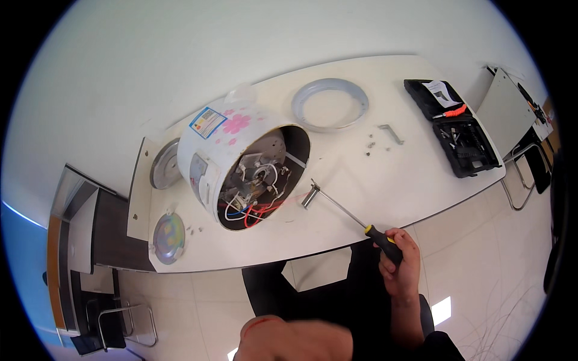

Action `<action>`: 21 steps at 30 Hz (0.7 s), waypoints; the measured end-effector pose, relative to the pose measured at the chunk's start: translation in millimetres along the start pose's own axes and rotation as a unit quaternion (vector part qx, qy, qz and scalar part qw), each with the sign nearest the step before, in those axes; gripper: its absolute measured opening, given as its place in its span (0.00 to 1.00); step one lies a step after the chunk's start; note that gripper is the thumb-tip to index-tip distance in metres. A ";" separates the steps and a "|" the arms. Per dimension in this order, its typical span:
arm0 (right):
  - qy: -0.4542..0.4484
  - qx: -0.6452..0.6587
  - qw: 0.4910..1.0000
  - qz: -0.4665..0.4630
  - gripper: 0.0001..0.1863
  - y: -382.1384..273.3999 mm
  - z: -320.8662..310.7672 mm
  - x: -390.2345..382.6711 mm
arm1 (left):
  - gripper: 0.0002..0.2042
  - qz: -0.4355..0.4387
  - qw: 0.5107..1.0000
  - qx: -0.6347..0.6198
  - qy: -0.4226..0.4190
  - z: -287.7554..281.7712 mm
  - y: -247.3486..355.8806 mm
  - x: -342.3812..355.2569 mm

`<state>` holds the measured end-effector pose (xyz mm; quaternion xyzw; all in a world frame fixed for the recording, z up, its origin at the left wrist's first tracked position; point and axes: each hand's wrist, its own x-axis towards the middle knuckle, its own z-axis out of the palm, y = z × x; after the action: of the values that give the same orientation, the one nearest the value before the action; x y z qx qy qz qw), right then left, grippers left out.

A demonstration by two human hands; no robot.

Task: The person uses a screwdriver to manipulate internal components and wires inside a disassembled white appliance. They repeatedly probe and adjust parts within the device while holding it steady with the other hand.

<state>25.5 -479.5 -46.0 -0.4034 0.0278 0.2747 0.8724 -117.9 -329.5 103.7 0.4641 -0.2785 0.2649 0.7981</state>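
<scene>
My right hand (402, 260) is closed around the black and yellow handle of a screwdriver (341, 207). Its shaft points up and left over the white table. Beside the tip is a small silver metal cylinder (309, 198) with a thin red wire running toward the rice cooker body (241, 135). That white body, with pink flowers, lies on its side, its open base showing wires and metal parts (259, 174). At the lower edge, my left hand (295, 340) is blurred, a red string at the wrist. Its fingers cannot be made out.
A pale grey ring (330, 124) lies at the back. Right of it are a metal bracket (392, 133), several small screws (370, 145) and an open black tool case (460, 138). On the left lie a shiny round plate (169, 238) and a grey metal disc (164, 165).
</scene>
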 end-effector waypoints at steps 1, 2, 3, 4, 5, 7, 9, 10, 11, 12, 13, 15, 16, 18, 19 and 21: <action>0.009 0.003 1.000 -0.006 0.13 -4.6 3.8 -3.8 | 0.11 -0.007 0.990 0.115 0.076 -14.4 -9.9 -18.1; 0.011 0.004 1.000 -0.008 0.13 -7.9 8.6 -5.6 | 0.15 -0.028 0.960 0.231 0.154 -28.7 -20.9 -39.4; 0.019 0.009 1.000 -0.011 0.13 -7.4 5.1 -4.0 | 0.10 -0.103 0.921 0.362 0.100 -23.9 -21.2 9.2; 0.030 0.022 0.999 -0.019 0.13 -9.8 2.1 -4.5 | 0.07 -0.087 0.876 0.472 0.056 -54.0 -43.4 7.3; 0.039 0.030 0.998 -0.026 0.13 -11.7 -0.5 -4.0 | 0.06 -0.136 0.831 0.534 0.078 -63.3 -57.6 6.6; 0.043 0.036 0.998 -0.035 0.13 -15.0 -2.3 -1.6 | 0.07 -0.143 0.778 0.606 0.086 -76.6 -80.8 1.6; 0.043 0.032 0.998 -0.041 0.13 -16.8 -5.5 1.0 | 0.10 -0.174 0.724 0.664 0.073 -80.2 -98.0 -0.6; 0.047 0.025 0.997 -0.049 0.13 -17.9 -7.0 2.0 | 0.11 -0.152 0.707 0.688 0.061 -81.6 -107.4 1.5; 0.050 0.017 0.997 -0.058 0.13 -19.4 -8.7 3.1 | 0.12 -0.130 0.689 0.712 0.049 -83.9 -118.7 7.0; 0.053 0.011 0.996 -0.066 0.13 -20.1 -11.2 4.3 | 0.13 -0.107 0.668 0.735 0.037 -85.5 -129.8 11.4; 0.058 0.011 0.996 -0.071 0.13 -22.5 -13.6 5.2 | 0.15 -0.144 0.672 0.725 0.048 -84.7 -139.3 17.1; 0.069 0.011 0.994 -0.083 0.13 -26.2 -18.2 5.6 | 0.18 -0.137 0.627 0.767 0.018 -85.5 -149.8 25.1; 0.069 0.001 0.994 -0.090 0.13 -29.1 -18.3 7.2 | 0.19 -0.133 0.603 0.787 0.002 -86.8 -154.5 28.8; 0.069 -0.021 0.992 -0.104 0.15 -34.3 -18.6 9.0 | 0.19 -0.125 0.591 0.797 -0.005 -92.4 -165.2 33.0; 0.067 -0.025 0.992 -0.105 0.14 -36.9 -19.0 9.8 | 0.19 -0.122 0.585 0.802 -0.008 -96.3 -170.0 34.4; 0.064 -0.033 0.992 -0.105 0.14 -41.9 -19.5 12.1 | 0.19 -0.141 0.586 0.798 -0.009 -107.2 -178.9 40.4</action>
<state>60.1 -510.0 -33.5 -0.4491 0.0316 0.1558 0.8792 53.7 -304.4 -18.9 0.9505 0.1060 0.2604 0.1325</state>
